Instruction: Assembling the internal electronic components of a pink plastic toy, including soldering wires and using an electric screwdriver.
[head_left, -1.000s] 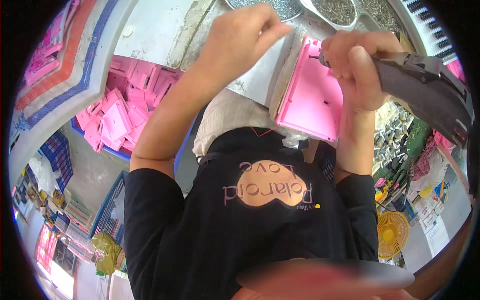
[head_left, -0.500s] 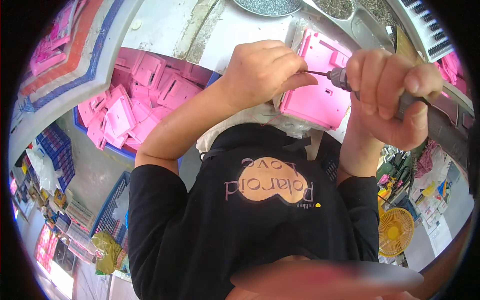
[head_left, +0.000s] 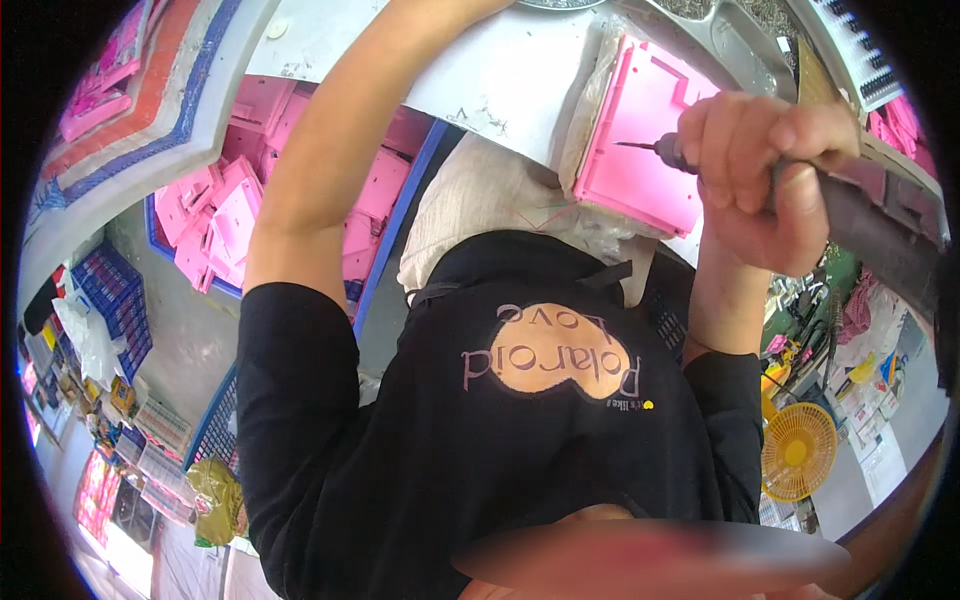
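My right hand [head_left: 765,170] is closed around a dark grey power screwdriver [head_left: 865,215]. Its thin bit [head_left: 637,146] points left, over a pink plastic panel [head_left: 635,185], and no screw can be made out on it. That panel lies flat on a plastic-wrapped pad on the white table [head_left: 500,80], with raised edges and cutouts. My left forearm [head_left: 350,110] stretches up past the upper edge, and the hand itself is cut off there, beside a round metal dish [head_left: 562,4] of small screws.
A blue crate [head_left: 405,215] full of pink plastic parts [head_left: 235,215] stands left of my lap. A metal tray [head_left: 745,50] with small hardware is at the upper right, near a white rack [head_left: 860,55] of black pieces. A yellow fan [head_left: 797,452] stands at lower right.
My left hand has left the screwdriver's bit and gone up out of the picture toward the screw dish. My right hand, with the screwdriver, has shifted slightly left.
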